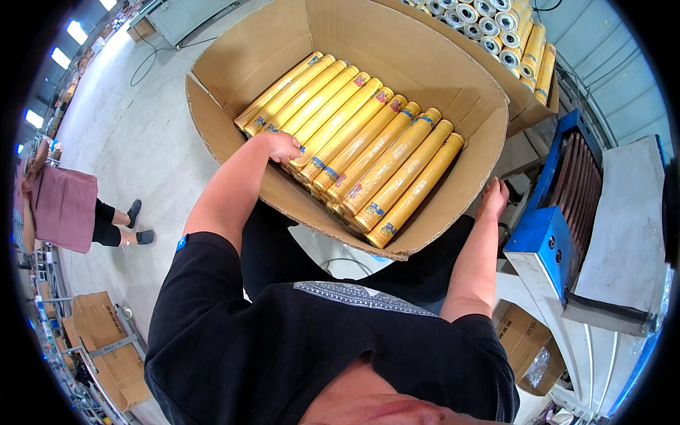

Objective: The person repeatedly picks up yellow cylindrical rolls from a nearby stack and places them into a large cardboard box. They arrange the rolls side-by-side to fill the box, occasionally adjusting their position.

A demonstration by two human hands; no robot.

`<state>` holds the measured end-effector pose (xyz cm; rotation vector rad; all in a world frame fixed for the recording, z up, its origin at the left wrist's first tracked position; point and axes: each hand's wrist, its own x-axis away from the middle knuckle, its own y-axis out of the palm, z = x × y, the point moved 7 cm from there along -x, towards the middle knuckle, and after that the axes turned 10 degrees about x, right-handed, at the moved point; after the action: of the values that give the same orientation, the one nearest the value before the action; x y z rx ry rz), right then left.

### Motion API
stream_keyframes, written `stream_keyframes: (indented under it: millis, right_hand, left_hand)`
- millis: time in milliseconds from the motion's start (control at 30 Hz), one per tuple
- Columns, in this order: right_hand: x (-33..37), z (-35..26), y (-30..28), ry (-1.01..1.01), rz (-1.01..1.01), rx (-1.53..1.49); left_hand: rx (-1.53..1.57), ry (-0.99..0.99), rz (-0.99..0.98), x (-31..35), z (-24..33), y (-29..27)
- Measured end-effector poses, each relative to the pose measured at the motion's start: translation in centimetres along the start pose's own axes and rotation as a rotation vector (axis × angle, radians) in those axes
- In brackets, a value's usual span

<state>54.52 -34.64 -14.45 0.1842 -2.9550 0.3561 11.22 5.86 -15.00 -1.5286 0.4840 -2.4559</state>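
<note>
A large open cardboard box (248,53) stands before me, holding a slanting row of yellow tubes (397,152) in shiny wrap with small coloured pictures. More tubes show beneath the top row. My left hand (285,146) reaches over the near left wall. Its fingers are curled round the near end of one tube in the left half of the row and hide that end. Outside the box, beside its right wall, my right hand (494,198) is raised with loosely bent fingers apart. Nothing shows in it.
A second cardboard box (535,117) at the far right holds stacked yellow tubes with silvery round ends. Right of me stands a blue and white machine (567,234), with a carton (528,347) beneath. Another person (71,209) is at left, above a brown carton (110,347).
</note>
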Motion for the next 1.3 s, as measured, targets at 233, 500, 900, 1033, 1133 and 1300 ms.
stream_keyframes:
  millis: [233,500,900,1033,1133,1300]
  right_hand:
    - [-1.2,1.1,-0.1,-0.011,-0.029,0.024]
    - [-1.1,0.9,-0.3,-0.013,-0.003,0.035]
    - [-0.9,1.2,0.0,0.024,-0.018,0.014]
    - [-0.8,1.1,0.0,0.026,-0.023,0.002]
    - [-0.3,0.1,0.0,-0.006,-0.022,-0.073]
    - [-1.5,-6.0,-2.8,-0.216,-0.054,-0.708]
  left_hand:
    - [-0.024,0.022,0.011,-1.2,-0.6,-0.3]
    - [-0.053,-0.001,0.03,-0.3,-0.1,-0.2]
    - [-0.062,0.008,0.025,0.1,0.2,-0.2]
    - [-0.073,0.004,0.03,0.2,0.2,-0.2]
    - [-0.074,0.015,0.012,-0.4,-0.3,-0.3]
    - [-0.16,0.041,0.004,0.9,1.4,-0.1]
